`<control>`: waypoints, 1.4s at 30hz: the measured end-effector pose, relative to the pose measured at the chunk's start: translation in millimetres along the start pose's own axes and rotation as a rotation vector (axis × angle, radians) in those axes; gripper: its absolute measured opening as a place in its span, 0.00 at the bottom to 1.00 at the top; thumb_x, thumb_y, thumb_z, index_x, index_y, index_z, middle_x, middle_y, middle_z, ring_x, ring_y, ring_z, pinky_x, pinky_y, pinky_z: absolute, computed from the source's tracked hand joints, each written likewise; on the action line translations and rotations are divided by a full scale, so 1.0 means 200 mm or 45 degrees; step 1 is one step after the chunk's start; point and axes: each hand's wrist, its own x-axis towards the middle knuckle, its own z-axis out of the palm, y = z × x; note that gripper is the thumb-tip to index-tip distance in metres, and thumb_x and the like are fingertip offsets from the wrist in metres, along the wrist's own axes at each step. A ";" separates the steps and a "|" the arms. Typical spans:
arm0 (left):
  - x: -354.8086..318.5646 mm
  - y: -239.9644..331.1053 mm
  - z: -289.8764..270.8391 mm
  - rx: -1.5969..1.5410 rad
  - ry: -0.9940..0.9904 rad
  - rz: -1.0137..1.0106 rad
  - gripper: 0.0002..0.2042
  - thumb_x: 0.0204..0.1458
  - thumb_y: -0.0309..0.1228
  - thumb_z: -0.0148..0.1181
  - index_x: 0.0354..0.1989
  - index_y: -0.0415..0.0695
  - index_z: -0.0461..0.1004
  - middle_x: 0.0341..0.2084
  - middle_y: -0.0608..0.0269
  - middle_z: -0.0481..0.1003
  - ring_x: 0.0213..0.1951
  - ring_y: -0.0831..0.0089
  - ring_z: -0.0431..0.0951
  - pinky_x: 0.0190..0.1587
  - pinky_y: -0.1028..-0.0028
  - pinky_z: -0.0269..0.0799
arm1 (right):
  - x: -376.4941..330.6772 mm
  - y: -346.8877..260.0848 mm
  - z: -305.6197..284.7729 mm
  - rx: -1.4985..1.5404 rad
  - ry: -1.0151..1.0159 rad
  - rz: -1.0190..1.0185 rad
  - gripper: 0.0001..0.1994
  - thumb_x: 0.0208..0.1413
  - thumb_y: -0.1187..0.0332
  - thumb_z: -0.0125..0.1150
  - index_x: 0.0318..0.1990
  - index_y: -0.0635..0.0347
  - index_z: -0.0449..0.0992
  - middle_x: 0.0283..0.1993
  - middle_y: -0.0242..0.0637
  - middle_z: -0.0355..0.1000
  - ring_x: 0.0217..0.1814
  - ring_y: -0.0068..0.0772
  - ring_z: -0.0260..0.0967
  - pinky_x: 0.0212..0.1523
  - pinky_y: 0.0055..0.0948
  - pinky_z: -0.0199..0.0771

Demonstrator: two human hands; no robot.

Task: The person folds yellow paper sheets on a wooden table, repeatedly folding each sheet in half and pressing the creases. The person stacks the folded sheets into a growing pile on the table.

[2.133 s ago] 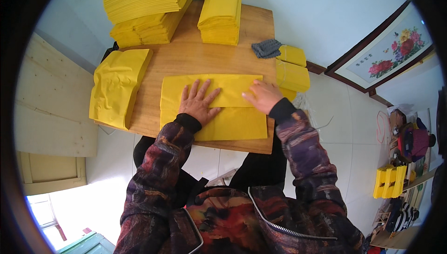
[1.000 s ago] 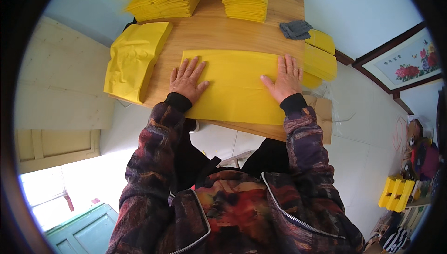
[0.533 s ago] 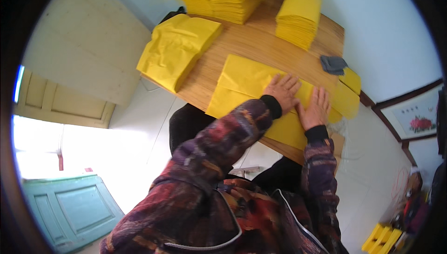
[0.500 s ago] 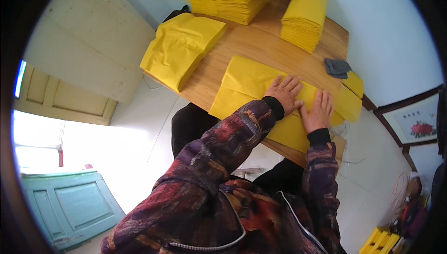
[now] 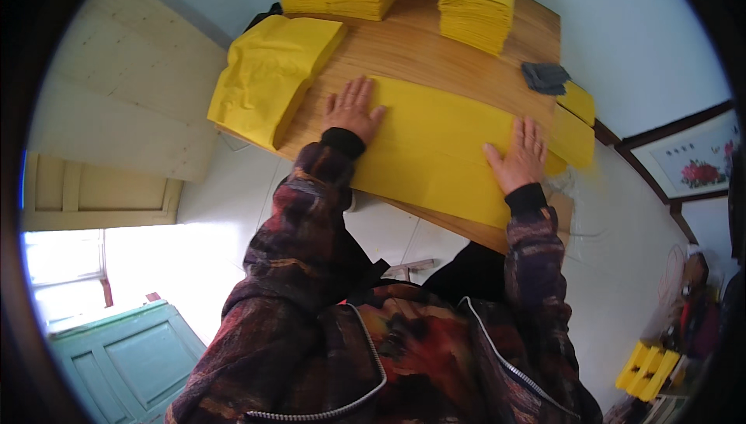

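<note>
Resting at opposite ends of that yellow paper sheet (image 5: 434,144), your left hand (image 5: 353,111) and right hand (image 5: 520,160) are just splayed flat.

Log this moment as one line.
left hand: flat at left end of yellow paper; right hand: flat at its right end; wooden table: under paper; grey cloth: near table's right edge

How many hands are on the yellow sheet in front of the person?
2: the left hand at the left end of the yellow sheet, the right hand at its right end. Neither is hidden, and no other hand shows.
</note>
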 end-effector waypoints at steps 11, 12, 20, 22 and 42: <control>-0.49 -0.08 -0.20 -0.152 -0.093 0.608 0.36 0.44 0.49 0.63 0.61 0.47 0.61 0.61 0.55 0.58 0.64 0.55 0.55 0.64 0.57 0.50 | -0.36 0.06 -0.21 0.403 0.072 -0.588 0.34 0.45 0.54 0.67 0.56 0.66 0.65 0.63 0.46 0.56 0.66 0.50 0.52 0.63 0.43 0.54; -0.51 -0.08 -0.22 -0.147 -0.074 0.662 0.37 0.42 0.49 0.66 0.60 0.46 0.62 0.60 0.55 0.59 0.63 0.55 0.56 0.64 0.58 0.51 | -0.41 0.05 -0.22 0.387 0.023 -0.583 0.33 0.45 0.54 0.67 0.56 0.66 0.65 0.63 0.46 0.57 0.66 0.50 0.51 0.64 0.43 0.53; -0.55 -0.06 -0.18 0.000 -0.034 0.628 0.33 0.35 0.35 0.68 0.55 0.46 0.64 0.56 0.54 0.63 0.60 0.54 0.61 0.61 0.58 0.56 | -0.57 0.01 -0.24 0.296 0.043 -0.570 0.33 0.43 0.53 0.68 0.53 0.64 0.67 0.60 0.44 0.60 0.66 0.44 0.53 0.65 0.42 0.53; -0.58 -0.06 -0.19 -0.052 0.066 0.671 0.33 0.36 0.36 0.67 0.55 0.46 0.64 0.56 0.54 0.62 0.60 0.53 0.61 0.62 0.57 0.55 | -0.57 0.02 -0.26 0.324 0.004 -0.523 0.28 0.45 0.57 0.67 0.51 0.65 0.69 0.59 0.44 0.62 0.65 0.44 0.56 0.64 0.41 0.53; -0.41 0.07 -0.05 -0.055 -0.089 0.553 0.41 0.46 0.49 0.60 0.68 0.50 0.51 0.69 0.62 0.47 0.70 0.62 0.45 0.68 0.55 0.40 | -0.24 -0.25 0.02 0.231 0.074 -0.706 0.30 0.54 0.53 0.57 0.64 0.49 0.60 0.71 0.35 0.48 0.73 0.42 0.41 0.69 0.49 0.39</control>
